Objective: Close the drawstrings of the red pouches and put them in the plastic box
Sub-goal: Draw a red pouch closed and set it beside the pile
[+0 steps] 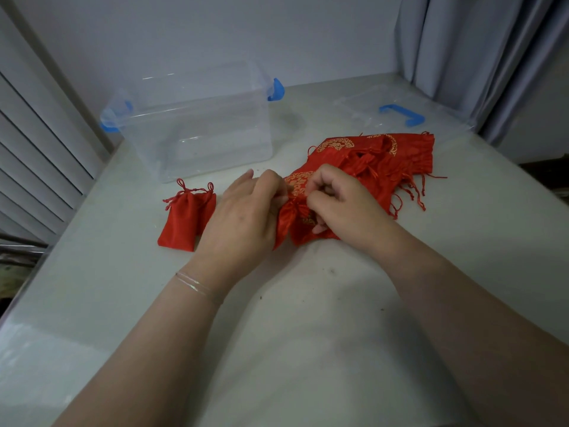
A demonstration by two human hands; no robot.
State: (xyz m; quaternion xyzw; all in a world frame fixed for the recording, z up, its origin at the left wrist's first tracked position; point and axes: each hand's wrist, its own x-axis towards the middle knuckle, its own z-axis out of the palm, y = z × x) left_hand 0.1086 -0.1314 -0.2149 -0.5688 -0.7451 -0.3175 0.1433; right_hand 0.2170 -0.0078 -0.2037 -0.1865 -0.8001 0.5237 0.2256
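Observation:
A red pouch with gold pattern [297,224] lies on the white table between my hands. My left hand [243,214] pinches its gathered neck from the left, and my right hand [341,208] grips its drawstring from the right. Behind them spreads a pile of several red pouches [385,155] with loose cords. Two plain red pouches [184,217] with drawn strings lie side by side to the left of my left hand. The clear plastic box [197,124] with blue latches stands open at the back left, nothing visible inside.
The box's clear lid [400,110] with a blue handle lies flat at the back right. A grey curtain [480,50] hangs at the right, slatted shutters [34,155] at the left. The table [292,318] edge drops off on both sides.

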